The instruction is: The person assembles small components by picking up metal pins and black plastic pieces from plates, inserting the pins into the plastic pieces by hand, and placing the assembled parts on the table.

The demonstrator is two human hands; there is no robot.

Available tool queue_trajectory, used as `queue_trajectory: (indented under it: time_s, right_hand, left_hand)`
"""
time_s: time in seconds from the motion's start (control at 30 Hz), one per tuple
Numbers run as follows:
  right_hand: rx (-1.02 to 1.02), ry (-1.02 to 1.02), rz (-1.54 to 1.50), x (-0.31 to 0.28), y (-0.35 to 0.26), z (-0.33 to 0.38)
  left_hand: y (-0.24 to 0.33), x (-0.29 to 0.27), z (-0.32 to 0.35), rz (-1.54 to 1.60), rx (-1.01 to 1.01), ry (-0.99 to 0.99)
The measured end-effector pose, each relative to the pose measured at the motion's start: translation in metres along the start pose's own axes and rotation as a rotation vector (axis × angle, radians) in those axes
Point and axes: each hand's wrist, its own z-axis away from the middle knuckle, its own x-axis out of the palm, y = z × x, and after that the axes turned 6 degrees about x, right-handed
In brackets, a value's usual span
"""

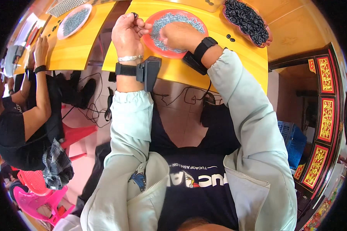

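On the yellow table (pixel 235 50) far ahead, your right hand (pixel 179 35) dips curled fingers into the red plate (pixel 192 17) of grey bits while your left hand (pixel 128 30) pinches a black ring (pixel 135 15) just left of it, above the pale tiled floor (pixel 177 111).

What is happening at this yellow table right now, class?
A person seated at a yellow table works over a red plate heaped with small grey metal pieces. The left hand pinches a small dark ring between its fingertips, raised just beside the plate. The right hand rests on the pile. A second plate of black rings sits further right. Another person works at the next table.
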Motion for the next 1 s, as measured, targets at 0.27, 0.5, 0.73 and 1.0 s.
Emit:
queue_trajectory:
  time_s: [0.27, 0.5, 0.73, 1.0]
  right_hand:
    - [-0.051, 0.023, -0.055, 0.005, 0.009, 0.001]
    - [0.017, 0.285, -0.483, -0.007, 0.03, 0.019]
    - [0.128, 0.248, -1.016, 0.001, 0.029, 0.049]
    - [0.043, 0.42, -1.567, 0.007, 0.035, 0.072]
  left_hand:
    - [0.002, -0.002, 0.0, -0.007, -0.002, 0.012]
    - [0.003, 0.008, 0.002, 0.012, -0.006, 0.045]
    - [-0.012, 0.028, 0.018, -0.065, -0.101, 0.015]
    - [-0.025, 0.053, 0.049, -0.213, -0.229, -0.091]
